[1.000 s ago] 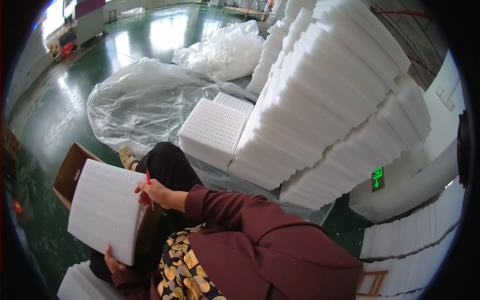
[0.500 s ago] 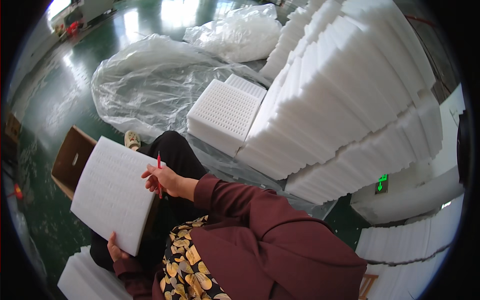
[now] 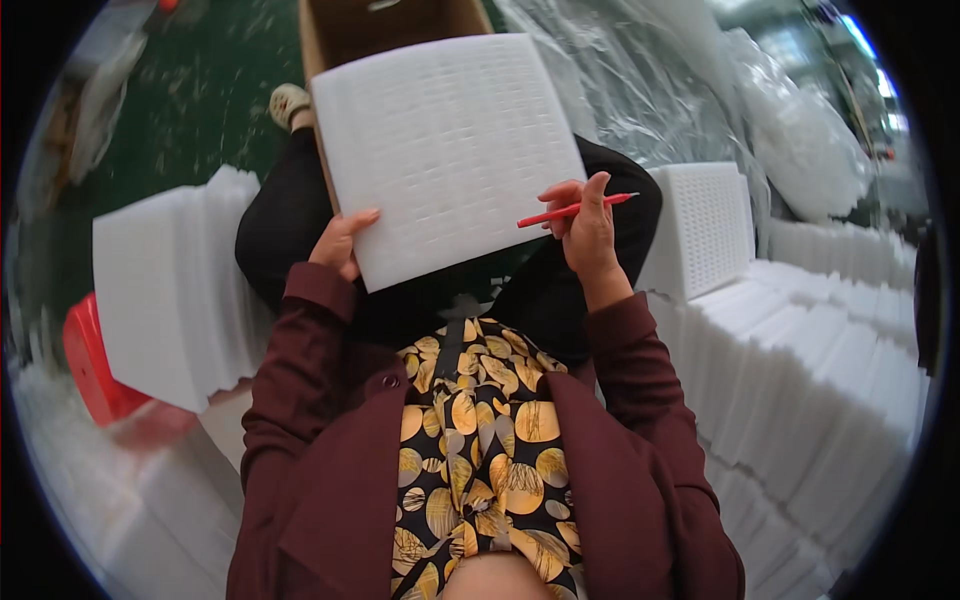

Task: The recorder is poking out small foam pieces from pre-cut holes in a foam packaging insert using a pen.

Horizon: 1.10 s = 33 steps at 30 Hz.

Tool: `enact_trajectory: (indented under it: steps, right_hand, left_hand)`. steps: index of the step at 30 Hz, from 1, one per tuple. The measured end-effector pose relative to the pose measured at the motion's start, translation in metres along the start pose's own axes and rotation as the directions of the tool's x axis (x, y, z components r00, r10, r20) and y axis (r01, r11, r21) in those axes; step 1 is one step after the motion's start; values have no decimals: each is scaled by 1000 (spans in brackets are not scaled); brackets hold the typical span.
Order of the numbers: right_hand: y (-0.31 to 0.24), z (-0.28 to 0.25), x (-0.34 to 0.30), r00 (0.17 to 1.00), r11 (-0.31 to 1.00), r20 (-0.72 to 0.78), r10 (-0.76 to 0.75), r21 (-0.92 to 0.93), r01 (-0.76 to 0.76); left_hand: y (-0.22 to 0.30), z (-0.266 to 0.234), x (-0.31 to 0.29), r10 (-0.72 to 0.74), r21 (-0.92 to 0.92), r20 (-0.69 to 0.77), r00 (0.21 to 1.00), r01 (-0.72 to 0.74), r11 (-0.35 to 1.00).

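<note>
A person in a maroon jacket (image 3: 335, 490) and a black blouse with yellow shapes (image 3: 440, 510) sits on a workroom floor with a white foam sheet (image 3: 445, 150) spread above the lap, its top crossed by rows of short marks. The sheet lies over an open cardboard box (image 3: 318, 25), whose far end shows beyond the sheet's far edge.

The left hand (image 3: 345, 243) grips the sheet's left edge close to the near left corner, thumb on top. The right hand (image 3: 585, 230), at the near right corner, has its fingers closed around a red pen (image 3: 545, 216); the pen's thin tip points right, away from the sheet, while its blunt end reaches over the corner.

To the person's left, a stack of foam sheets (image 3: 150, 290) stands just beside a red plastic object (image 3: 92, 355). To the right, a foam block with rows of holes (image 3: 715, 225) sits near a long row of foam slabs (image 3: 815, 365). Clear plastic sheeting (image 3: 625, 85) covers part of the green floor (image 3: 205, 110) ahead, and a pale clog (image 3: 288, 102) shows left of the box.
</note>
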State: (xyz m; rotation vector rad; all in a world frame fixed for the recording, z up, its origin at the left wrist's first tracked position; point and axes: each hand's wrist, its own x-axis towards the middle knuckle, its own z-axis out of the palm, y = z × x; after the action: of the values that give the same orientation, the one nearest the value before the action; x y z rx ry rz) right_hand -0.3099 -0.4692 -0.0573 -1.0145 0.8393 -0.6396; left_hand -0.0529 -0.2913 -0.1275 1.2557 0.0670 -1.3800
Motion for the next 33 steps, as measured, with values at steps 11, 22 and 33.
enact_trajectory:
  steps: [11,22,33]
  right_hand:
    - [35,39,58,980,867,171,-99,-470,169]
    - [21,17,63,976,918,122,-178,-338,210]
    - [-8,87,24,508,118,609,-609,-564,817]
  left_hand:
    - [12,19,10,67,-95,-65,996,-73,993]
    - [25,39,-1,139,-41,-159,978,-147,988]
    - [86,158,-80,570,-208,-226,790,-610,764]
